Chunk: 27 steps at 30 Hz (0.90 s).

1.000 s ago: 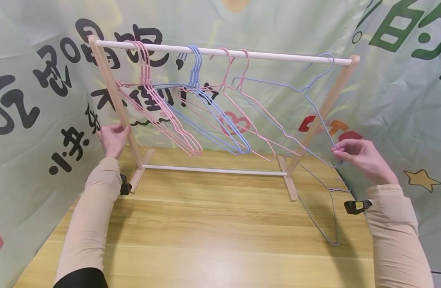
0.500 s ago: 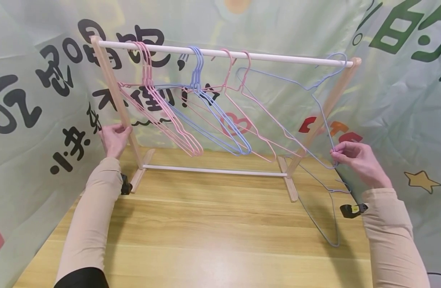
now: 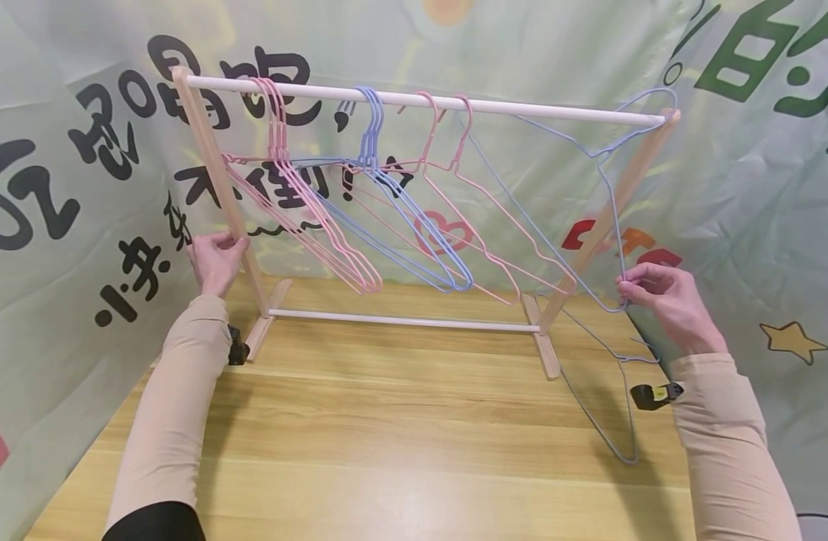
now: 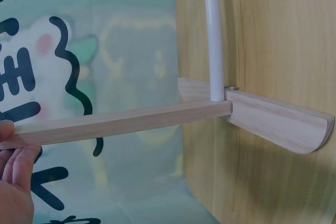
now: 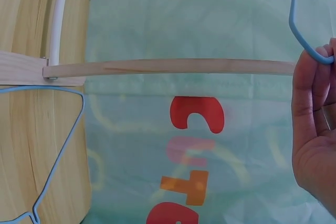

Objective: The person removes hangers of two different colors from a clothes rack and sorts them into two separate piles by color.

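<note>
My right hand (image 3: 671, 304) pinches a blue wire clothes hanger (image 3: 620, 143) near its lower corner, thumb against fingertips. The hanger tilts, with its hook up at the right end of the white rail (image 3: 522, 110), overlapping the post top in the head view. In the right wrist view the bent blue corner (image 5: 299, 36) sits at the fingertips. On the other side, my left hand (image 3: 214, 263) grips the left wooden post (image 3: 211, 154) of the rack between thumb and fingers; its wrist view shows this post (image 4: 126, 124) running down to the foot.
Several pink hangers (image 3: 276, 139) hang bunched at the rail's left, then several blue hangers (image 3: 369, 139), then two pink ones (image 3: 463, 131). Another blue hanger (image 3: 637, 359) lies on the wooden table (image 3: 387, 436) beside the right foot (image 3: 542, 349). Printed cloth surrounds the table.
The held blue hanger's hook has slid right along the rail to its end, and the hanger has turned. My right hand has shifted slightly left; the left hand keeps its grip.
</note>
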### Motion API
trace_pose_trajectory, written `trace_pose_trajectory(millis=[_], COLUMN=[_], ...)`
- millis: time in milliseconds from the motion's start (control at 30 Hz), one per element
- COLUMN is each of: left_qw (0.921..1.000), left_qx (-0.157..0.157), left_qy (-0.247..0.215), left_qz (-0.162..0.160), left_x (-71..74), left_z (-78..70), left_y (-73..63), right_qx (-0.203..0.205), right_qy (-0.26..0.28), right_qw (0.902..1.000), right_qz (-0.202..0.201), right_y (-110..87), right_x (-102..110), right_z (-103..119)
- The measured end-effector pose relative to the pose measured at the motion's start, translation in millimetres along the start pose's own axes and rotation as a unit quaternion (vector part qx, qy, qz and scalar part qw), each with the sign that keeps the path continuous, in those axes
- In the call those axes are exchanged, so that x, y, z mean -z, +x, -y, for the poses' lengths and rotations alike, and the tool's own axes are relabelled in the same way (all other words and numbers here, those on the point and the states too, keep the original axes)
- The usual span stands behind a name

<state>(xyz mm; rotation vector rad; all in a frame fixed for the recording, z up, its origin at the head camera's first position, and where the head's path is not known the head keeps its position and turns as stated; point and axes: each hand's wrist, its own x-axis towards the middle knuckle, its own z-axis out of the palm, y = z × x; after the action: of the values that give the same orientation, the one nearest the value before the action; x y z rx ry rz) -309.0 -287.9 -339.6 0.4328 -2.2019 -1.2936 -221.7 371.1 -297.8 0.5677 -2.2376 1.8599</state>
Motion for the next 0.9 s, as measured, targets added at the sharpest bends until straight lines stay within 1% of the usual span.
trace_pose_trajectory(millis=[167,300,433,533,667,800,900], left_qw=[1.0,1.0,0.9999,0.9999,0.9998,0.9999,0.9999], left_qx=[0.0,0.006,0.012,0.016,0.016,0.015,0.012], left_qy=[-0.003,0.0,0.001,-0.001,-0.001,0.0,-0.001], left_qz=[0.001,0.006,0.007,0.007,0.006,0.007,0.007], left_x=[-0.7,-0.6,-0.2,0.5,1.2,1.4,1.3], left_z=[0.1,-0.2,0.1,0.5,0.8,0.2,-0.5], left_y=[-0.7,0.2,0.9,0.3,-0.5,-1.0,-1.2], right_qx=[0.002,0.002,-0.009,-0.021,-0.03,-0.032,-0.035], right_qy=[0.019,0.013,0.014,-0.007,-0.03,-0.009,-0.001], right_qw=[0.9998,0.9998,0.9998,0.9997,0.9991,0.9994,0.9994], right_qz=[-0.005,-0.015,-0.012,-0.008,-0.008,-0.002,-0.006], right_y=[-1.2,-2.3,-4.2,-6.9,-13.3,-23.6,-32.8], right_x=[-2,-2,-2,-2,-1,1,3], right_z=[-1,0,-2,-5,-12,-20,-28])
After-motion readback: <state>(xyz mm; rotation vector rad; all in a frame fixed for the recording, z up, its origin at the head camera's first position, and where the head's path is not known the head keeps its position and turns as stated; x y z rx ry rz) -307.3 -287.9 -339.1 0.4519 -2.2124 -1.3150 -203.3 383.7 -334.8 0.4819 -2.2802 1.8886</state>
